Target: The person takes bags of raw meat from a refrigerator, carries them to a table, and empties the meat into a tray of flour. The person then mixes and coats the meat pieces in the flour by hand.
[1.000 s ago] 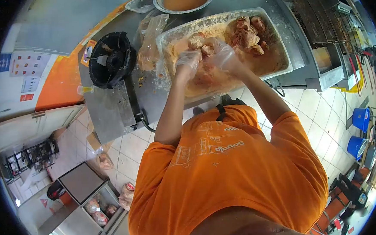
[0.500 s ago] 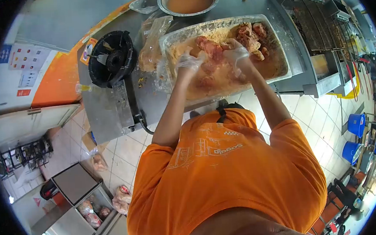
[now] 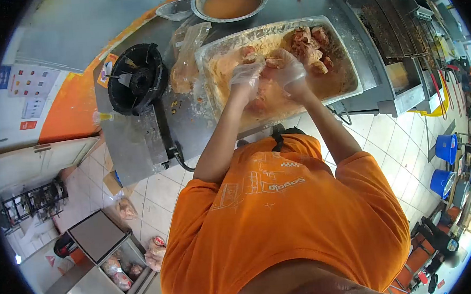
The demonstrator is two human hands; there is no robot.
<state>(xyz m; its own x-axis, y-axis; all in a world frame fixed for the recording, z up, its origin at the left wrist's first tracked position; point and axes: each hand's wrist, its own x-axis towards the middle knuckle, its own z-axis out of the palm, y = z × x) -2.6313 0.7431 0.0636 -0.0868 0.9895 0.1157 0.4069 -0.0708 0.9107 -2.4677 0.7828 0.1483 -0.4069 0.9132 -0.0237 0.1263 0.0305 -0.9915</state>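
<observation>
Both hands wear clear plastic gloves and work over a large white tub (image 3: 352, 67) of floury breading. My left hand (image 3: 248, 73) is closed round a flour-coated meat piece (image 3: 252, 58) in the tub's left half. Close on its right, my right hand (image 3: 290, 71) is curled over another coated piece (image 3: 274, 62). Several reddish meat pieces (image 3: 307, 46) are heaped in the tub's back right part. More meat (image 3: 257, 103) lies in the breading below my hands, partly covered.
A metal bowl of brownish liquid (image 3: 263, 4) stands behind the tub. Left of it are a plastic bag (image 3: 185, 69) and a black round container (image 3: 134, 80). Wire racks (image 3: 392, 24) stand at right. A person (image 3: 439, 239) is at the far lower right.
The hands have come closer together and curled inward over the meat. The reddish piece that showed between them is now mostly hidden or coated. The whole view has shifted slightly.
</observation>
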